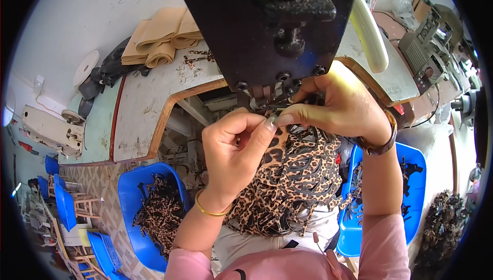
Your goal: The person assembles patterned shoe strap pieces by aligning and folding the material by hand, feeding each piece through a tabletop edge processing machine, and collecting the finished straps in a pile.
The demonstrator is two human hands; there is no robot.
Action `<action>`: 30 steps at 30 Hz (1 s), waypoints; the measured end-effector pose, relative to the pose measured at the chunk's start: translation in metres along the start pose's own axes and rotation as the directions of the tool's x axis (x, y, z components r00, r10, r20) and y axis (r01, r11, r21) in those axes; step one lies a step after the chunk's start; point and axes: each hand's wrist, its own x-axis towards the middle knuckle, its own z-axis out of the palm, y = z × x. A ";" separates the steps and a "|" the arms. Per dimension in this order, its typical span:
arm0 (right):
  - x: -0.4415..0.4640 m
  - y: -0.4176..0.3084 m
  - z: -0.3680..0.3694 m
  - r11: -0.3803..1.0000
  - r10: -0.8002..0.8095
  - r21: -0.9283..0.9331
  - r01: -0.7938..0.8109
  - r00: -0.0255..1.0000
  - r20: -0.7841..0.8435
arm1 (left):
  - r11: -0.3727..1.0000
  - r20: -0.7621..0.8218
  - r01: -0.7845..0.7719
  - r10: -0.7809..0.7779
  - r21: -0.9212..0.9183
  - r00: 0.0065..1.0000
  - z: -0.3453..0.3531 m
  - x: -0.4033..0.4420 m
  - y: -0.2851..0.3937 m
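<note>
Just below the black head of a machine [277,28], both my hands meet with their fingertips nearly touching. My left hand [233,146] is closed in a pinch of thumb and forefinger. My right hand [334,108] is also closed, its thumb laid toward the left fingertips. What they pinch is small and largely hidden by the fingers and the machine's lower parts [262,97]. Directly under the hands, a heap of leopard-print fabric strips with black edging [292,187] lies across my lap.
Blue tubs with more leopard-print and black pieces stand at left [126,187] and right [418,162]. A worktable [149,110] with a wooden edge curves around the machine, carrying brown paper rolls [162,31]. A phone [430,73] stands at right; a white sewing machine [49,128] is far left.
</note>
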 end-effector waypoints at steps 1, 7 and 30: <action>0.005 0.010 0.002 0.981 -0.184 -0.073 0.179 0.980 -0.078 | 0.999 -0.068 -0.040 0.038 -0.029 0.997 0.004 -0.002 -0.002; 0.012 0.015 -0.039 0.986 -0.137 0.098 0.131 0.989 0.051 | 0.992 -0.211 -0.127 0.129 0.022 0.969 0.006 -0.007 -0.005; 0.013 0.007 0.003 0.955 -0.256 0.148 0.258 0.966 -0.033 | 0.663 -0.239 -0.180 0.489 0.726 0.839 -0.042 -0.011 -0.009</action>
